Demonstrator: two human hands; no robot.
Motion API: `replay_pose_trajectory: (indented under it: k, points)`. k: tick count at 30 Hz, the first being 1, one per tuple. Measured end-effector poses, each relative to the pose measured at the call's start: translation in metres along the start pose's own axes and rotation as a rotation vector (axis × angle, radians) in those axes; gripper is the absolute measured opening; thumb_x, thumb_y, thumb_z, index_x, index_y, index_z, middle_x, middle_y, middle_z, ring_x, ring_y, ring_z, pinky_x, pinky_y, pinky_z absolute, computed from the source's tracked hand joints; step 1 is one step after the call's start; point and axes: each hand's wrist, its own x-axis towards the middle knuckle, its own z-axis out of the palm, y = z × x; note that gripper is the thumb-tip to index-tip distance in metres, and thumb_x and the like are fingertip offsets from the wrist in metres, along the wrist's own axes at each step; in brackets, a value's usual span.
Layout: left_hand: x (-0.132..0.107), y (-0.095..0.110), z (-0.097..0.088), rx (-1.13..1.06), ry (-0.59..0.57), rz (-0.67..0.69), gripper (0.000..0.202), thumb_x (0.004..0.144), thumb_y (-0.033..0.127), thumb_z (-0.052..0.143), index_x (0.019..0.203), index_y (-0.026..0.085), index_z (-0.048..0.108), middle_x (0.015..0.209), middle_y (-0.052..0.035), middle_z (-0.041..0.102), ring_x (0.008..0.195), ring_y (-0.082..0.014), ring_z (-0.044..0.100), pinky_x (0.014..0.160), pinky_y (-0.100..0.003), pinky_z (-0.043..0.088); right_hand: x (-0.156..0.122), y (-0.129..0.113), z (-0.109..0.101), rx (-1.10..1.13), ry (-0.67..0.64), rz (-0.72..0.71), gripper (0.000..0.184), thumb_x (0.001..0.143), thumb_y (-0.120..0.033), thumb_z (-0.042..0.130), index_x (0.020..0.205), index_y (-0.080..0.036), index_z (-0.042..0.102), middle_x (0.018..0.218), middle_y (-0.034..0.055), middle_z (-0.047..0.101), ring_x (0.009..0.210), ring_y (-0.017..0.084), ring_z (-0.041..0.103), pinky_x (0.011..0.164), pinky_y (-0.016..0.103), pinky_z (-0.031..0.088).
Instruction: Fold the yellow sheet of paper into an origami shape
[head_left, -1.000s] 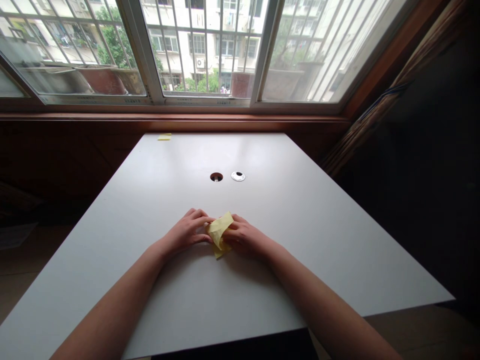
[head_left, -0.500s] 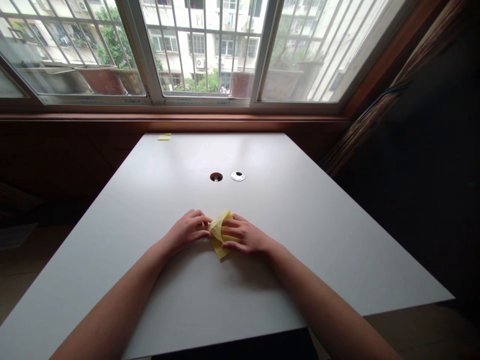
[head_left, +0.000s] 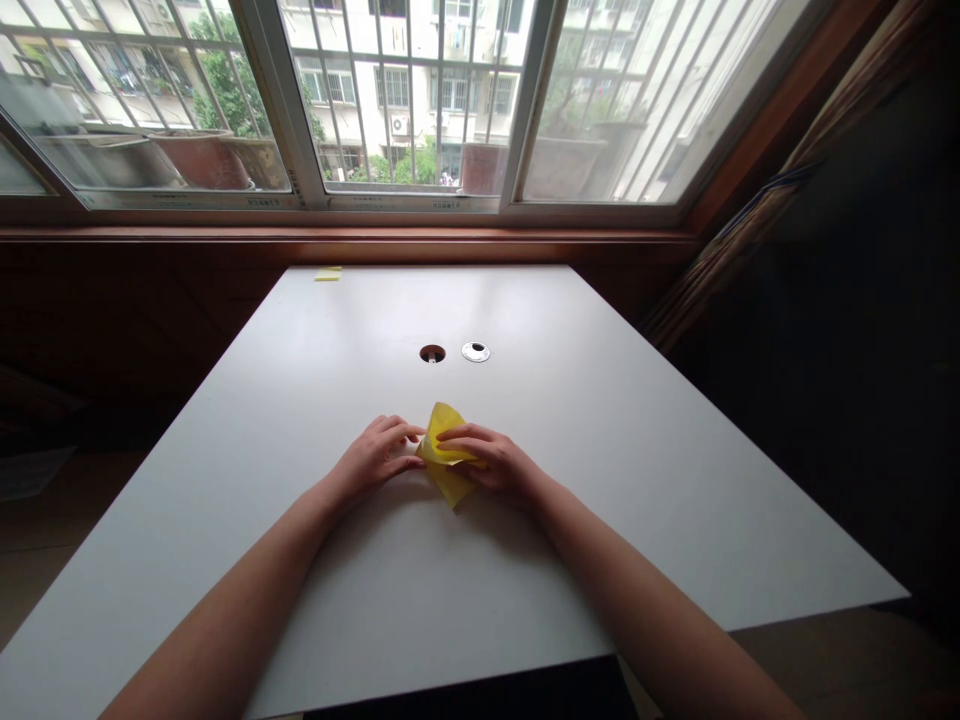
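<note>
A small folded yellow paper (head_left: 448,480) lies on the white table (head_left: 600,470), in its middle near me. My right hand (head_left: 491,463) rests on top of the paper, its fingers curled over the upper flap and pinching it. From the left, my left hand (head_left: 375,460) pinches the paper's left edge with its fingertips. Part of the paper is hidden under my right fingers.
A round cable hole (head_left: 432,353) and a loose white cap (head_left: 475,351) sit further back on the table. A yellow sticky-note pad (head_left: 328,273) lies at the far left corner. A window with bars runs behind; a dark curtain (head_left: 757,215) hangs at the right.
My right hand has slid up and left over the paper, and its fingers now hold the top flap. The paper's upper part has lifted and turned slightly. My left hand has barely moved.
</note>
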Motion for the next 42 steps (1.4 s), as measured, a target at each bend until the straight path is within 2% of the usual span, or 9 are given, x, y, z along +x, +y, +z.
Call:
replay_pose_trajectory:
  k: [7, 11, 14, 18, 21, 25, 30, 36, 42]
  points:
    - [-0.001, 0.005, 0.002, -0.112, 0.102, 0.006, 0.048, 0.088, 0.041, 0.065, 0.133, 0.029, 0.052, 0.114, -0.0087, 0.057, 0.097, -0.0203, 0.059, 0.077, -0.034, 0.057, 0.002, 0.000, -0.002, -0.006, 0.036, -0.009, 0.029, 0.091, -0.028, 0.061, 0.120, -0.022, 0.063, 0.119, 0.0130, 0.063, 0.106, 0.022, 0.064, 0.092, 0.036, 0.054]
    - [-0.003, 0.020, -0.003, -0.134, 0.219, 0.103, 0.056, 0.093, 0.033, 0.058, 0.145, 0.029, 0.037, 0.131, -0.0128, 0.047, 0.106, -0.0215, 0.057, 0.086, -0.041, 0.057, 0.001, 0.001, 0.002, -0.098, -0.021, -0.026, 0.021, 0.092, -0.026, 0.060, 0.112, -0.022, 0.067, 0.119, 0.0122, 0.064, 0.106, 0.022, 0.064, 0.092, 0.036, 0.053]
    - [-0.006, 0.036, -0.007, -0.026, 0.282, 0.245, 0.053, 0.094, 0.029, 0.055, 0.145, 0.030, 0.038, 0.143, -0.0146, 0.034, 0.119, -0.0261, 0.051, 0.099, -0.051, 0.051, 0.000, 0.002, 0.006, -0.176, -0.066, -0.053, 0.022, 0.092, -0.023, 0.060, 0.113, -0.024, 0.067, 0.120, 0.0103, 0.065, 0.107, 0.022, 0.063, 0.093, 0.036, 0.053]
    - [-0.007, 0.057, -0.007, 0.128, 0.219, 0.381, 0.059, 0.087, 0.037, 0.065, 0.141, 0.029, 0.042, 0.146, -0.0151, 0.030, 0.132, -0.0348, 0.040, 0.105, -0.058, 0.045, -0.001, 0.004, 0.014, -0.242, -0.088, -0.088, 0.025, 0.090, -0.023, 0.062, 0.115, -0.023, 0.067, 0.116, 0.0096, 0.066, 0.102, 0.022, 0.063, 0.092, 0.038, 0.053]
    - [-0.005, 0.062, -0.004, 0.193, 0.211, 0.412, 0.055, 0.084, 0.032, 0.070, 0.134, 0.030, 0.047, 0.146, -0.0135, 0.031, 0.134, -0.0350, 0.038, 0.104, -0.059, 0.045, -0.001, 0.004, 0.018, -0.247, -0.087, -0.117, 0.022, 0.091, -0.025, 0.062, 0.112, -0.023, 0.067, 0.112, 0.0089, 0.067, 0.100, 0.021, 0.063, 0.091, 0.037, 0.053]
    - [-0.005, 0.054, 0.000, 0.174, 0.267, 0.353, 0.035, 0.085, 0.020, 0.066, 0.115, 0.027, 0.050, 0.145, -0.0123, 0.032, 0.129, -0.0302, 0.045, 0.099, -0.055, 0.052, 0.001, 0.003, 0.018, -0.201, -0.078, -0.115, 0.024, 0.092, -0.028, 0.062, 0.115, -0.024, 0.067, 0.117, 0.0085, 0.066, 0.104, 0.020, 0.063, 0.095, 0.036, 0.052]
    - [-0.006, 0.045, 0.002, 0.090, 0.369, 0.274, 0.024, 0.085, 0.015, 0.062, 0.103, 0.022, 0.046, 0.140, -0.0136, 0.034, 0.118, -0.0248, 0.056, 0.093, -0.047, 0.057, 0.001, 0.001, 0.011, -0.152, -0.066, -0.091, 0.024, 0.090, -0.031, 0.064, 0.113, -0.025, 0.069, 0.119, 0.0088, 0.065, 0.105, 0.022, 0.063, 0.092, 0.037, 0.055]
    - [-0.003, 0.044, -0.002, 0.142, 0.475, 0.177, 0.017, 0.088, 0.016, 0.058, 0.097, 0.021, 0.045, 0.134, -0.0129, 0.042, 0.112, -0.0232, 0.058, 0.090, -0.045, 0.057, -0.002, 0.003, 0.003, 0.009, 0.056, -0.027, 0.022, 0.089, -0.029, 0.066, 0.110, -0.025, 0.068, 0.127, 0.0109, 0.056, 0.108, 0.022, 0.063, 0.095, 0.041, 0.056]
    - [-0.003, 0.040, -0.002, 0.148, 0.510, 0.133, 0.016, 0.089, 0.016, 0.057, 0.098, 0.021, 0.045, 0.130, -0.0121, 0.045, 0.109, -0.0221, 0.058, 0.090, -0.044, 0.056, -0.005, 0.009, 0.003, 0.076, 0.151, 0.051, 0.025, 0.089, -0.028, 0.066, 0.114, -0.025, 0.065, 0.132, 0.0114, 0.048, 0.104, 0.021, 0.065, 0.094, 0.043, 0.057]
